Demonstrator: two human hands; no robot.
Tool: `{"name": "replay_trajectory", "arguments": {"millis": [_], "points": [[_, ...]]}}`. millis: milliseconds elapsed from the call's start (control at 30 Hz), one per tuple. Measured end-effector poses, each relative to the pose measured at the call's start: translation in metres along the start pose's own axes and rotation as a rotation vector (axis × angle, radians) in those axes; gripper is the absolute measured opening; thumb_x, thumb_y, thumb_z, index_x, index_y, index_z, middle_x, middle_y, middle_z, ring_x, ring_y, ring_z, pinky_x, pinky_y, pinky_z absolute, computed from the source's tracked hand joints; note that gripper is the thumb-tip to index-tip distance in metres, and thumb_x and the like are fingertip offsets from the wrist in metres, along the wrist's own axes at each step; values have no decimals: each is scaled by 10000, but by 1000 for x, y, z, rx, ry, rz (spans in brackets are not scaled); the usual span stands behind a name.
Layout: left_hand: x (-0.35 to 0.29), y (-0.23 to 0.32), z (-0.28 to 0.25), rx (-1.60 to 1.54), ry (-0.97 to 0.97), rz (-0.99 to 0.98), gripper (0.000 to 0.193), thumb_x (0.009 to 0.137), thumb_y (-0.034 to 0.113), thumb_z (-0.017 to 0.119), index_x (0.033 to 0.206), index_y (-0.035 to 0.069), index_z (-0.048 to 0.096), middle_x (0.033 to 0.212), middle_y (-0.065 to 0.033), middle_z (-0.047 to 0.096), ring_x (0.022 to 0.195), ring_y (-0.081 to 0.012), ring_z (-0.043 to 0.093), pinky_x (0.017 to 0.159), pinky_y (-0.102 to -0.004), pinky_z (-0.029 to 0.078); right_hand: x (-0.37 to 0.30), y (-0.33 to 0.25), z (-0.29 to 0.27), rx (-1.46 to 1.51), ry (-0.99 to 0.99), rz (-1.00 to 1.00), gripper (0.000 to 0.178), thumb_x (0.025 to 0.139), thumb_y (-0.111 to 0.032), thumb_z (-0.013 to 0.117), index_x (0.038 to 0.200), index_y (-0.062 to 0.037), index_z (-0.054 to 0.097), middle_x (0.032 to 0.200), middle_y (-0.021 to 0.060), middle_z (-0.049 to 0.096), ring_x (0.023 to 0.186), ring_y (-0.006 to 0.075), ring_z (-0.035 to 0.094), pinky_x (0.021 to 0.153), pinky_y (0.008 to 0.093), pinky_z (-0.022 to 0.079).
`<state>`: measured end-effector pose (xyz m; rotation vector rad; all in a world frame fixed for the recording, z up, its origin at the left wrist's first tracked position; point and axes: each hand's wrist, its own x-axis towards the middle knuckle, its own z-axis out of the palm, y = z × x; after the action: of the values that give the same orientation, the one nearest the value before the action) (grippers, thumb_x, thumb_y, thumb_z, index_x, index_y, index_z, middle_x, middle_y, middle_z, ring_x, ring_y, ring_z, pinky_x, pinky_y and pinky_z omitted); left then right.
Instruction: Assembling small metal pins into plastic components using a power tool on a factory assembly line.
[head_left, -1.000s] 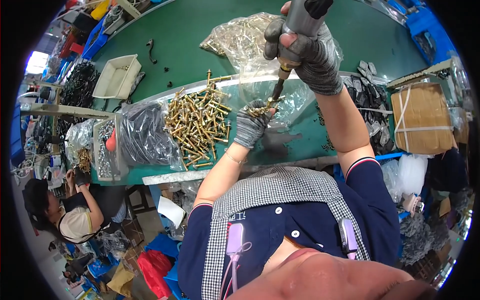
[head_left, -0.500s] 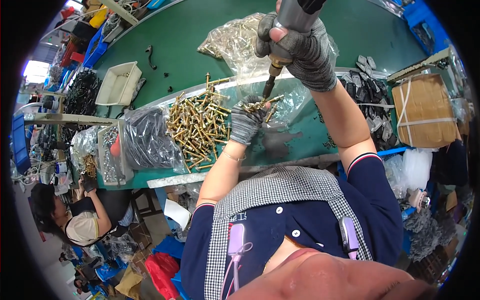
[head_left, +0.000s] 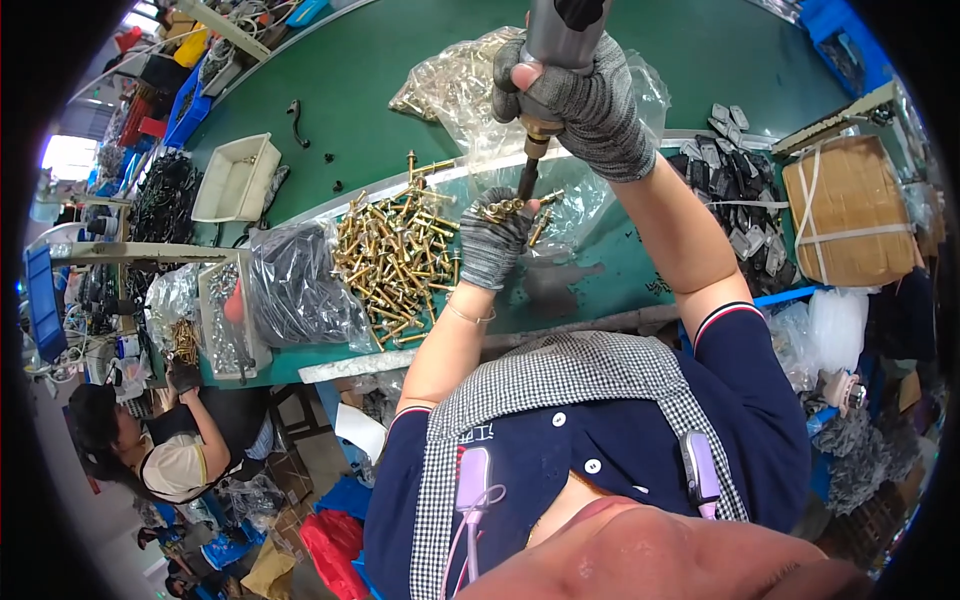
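My right hand (head_left: 598, 115), in a grey knit fingerless glove, is closed around the grey body of a power screwdriver (head_left: 562, 42). The tool's dark bit (head_left: 528, 178) points down and meets, or nearly meets, the brass-coloured bolts (head_left: 503, 210) in my left hand (head_left: 490, 250). That hand wears a matching glove and is closed on several of them; the exact contact at the bit's tip is too small to make out. A loose pile of similar bolts (head_left: 395, 260) lies just left of my left hand. One bolt (head_left: 540, 228) lies right of the left-hand fingers, over clear plastic.
Beyond the pile lies a clear bag of bolts (head_left: 455, 88). A white bin (head_left: 237, 180) and a bag of dark parts (head_left: 300, 285) are at left. Dark and silver parts (head_left: 735, 170) and a strapped carton (head_left: 848, 212) stand at right. A co-worker (head_left: 175, 460) sits at lower left.
My right hand and the screwdriver have shifted a little left, the bit staying over the bolts in my left hand. The left hand has barely moved.
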<state>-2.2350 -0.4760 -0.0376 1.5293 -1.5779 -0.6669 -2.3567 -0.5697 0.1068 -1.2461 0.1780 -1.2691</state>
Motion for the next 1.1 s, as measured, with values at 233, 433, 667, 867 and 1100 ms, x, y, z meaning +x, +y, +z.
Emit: {"name": "replay_trajectory", "arguments": {"millis": [233,433,667,867,1100], "points": [[2,11,-6,-228,-154,-109,247,839,221,620,679,38,575,516,-6,515,486,-80,497,449,-247,382,1,-32,22,-169,143,184,297,716,-203,710,880,-35,527,652,56,568,533,118,527,461,258,424],[-1,3,-1,-808,-185,-483,173,872,139,577,980,5,597,696,-14,581,510,-65,487,456,-194,379,6,-48,19,-235,164,107,260,729,-175,678,870,-38,507,638,36,560,473,98,486,415,234,389],[1,-13,0,-635,-205,-387,169,882,122,559,1000,7,596,683,-9,570,504,-58,480,447,-189,370,7,-48,22,-375,194,113,249,721,-208,686,810,-32,535,617,39,567,469,98,495,422,226,395],[-2,-10,5,-711,-226,-333,140,889,119,547,974,14,586,663,0,555,492,-54,464,437,-189,359,6,-45,19,-335,141,67,251,716,-228,691,764,-29,547,607,39,566,466,99,495,426,227,397],[-6,-17,14,-536,-172,-144,111,894,113,536,942,18,568,648,-7,541,481,-60,452,427,-190,352,1,-38,18,-219,146,118,263,723,-198,688,843,-34,522,626,44,571,474,101,498,425,233,393]]}}
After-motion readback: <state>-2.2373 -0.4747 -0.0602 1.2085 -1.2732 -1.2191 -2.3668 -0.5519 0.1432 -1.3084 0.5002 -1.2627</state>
